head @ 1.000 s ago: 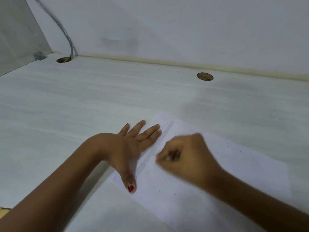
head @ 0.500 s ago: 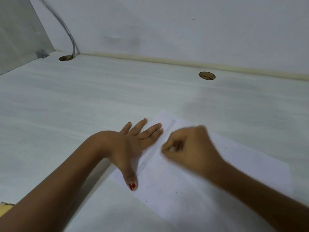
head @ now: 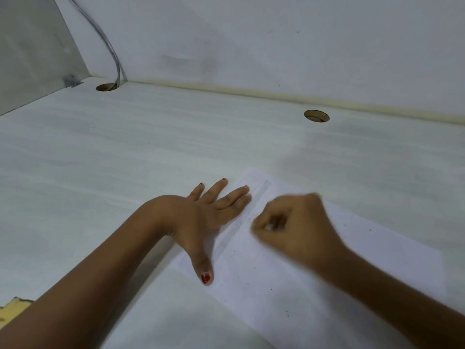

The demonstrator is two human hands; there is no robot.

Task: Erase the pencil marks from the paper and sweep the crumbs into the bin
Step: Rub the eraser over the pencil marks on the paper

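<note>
Right hand: curled into a loose fist over the middle of the paper, thumb and fingertips drawn together in a pinch; blurred.
Held in the pinch: small pale piece showing between thumb and fingers, mostly hidden and too blurred to make out further.
Left hand: flat and palm down, fingers straight and slightly spread, gripping nothing; red polish on the nails.
Left thumb: stretched back toward the viewer, lying on the near left part of the sheet.
Left fingers: the two nearest the right hand press on the sheet's left edge; the outer two rest on the bare table.
Paper: white sheet lying flat on the table at an angle, running from the bottom right up to a far corner just beyond the left fingertips.
Crumbs: tiny dark specks scattered over the sheet, mostly on its near half and toward the right edge.
Pencil marks: faint grey narrow band along the sheet, between the two hands.
Yellowish scrap: at the lower left edge, beside the left forearm.
Table: pale whitish wood grain.
Holes: round hole far right; second hole in the far left corner.
Cable: grey, running down the wall into the left hole.
Wall: white, smudged, with a beige strip along its foot.
</note>
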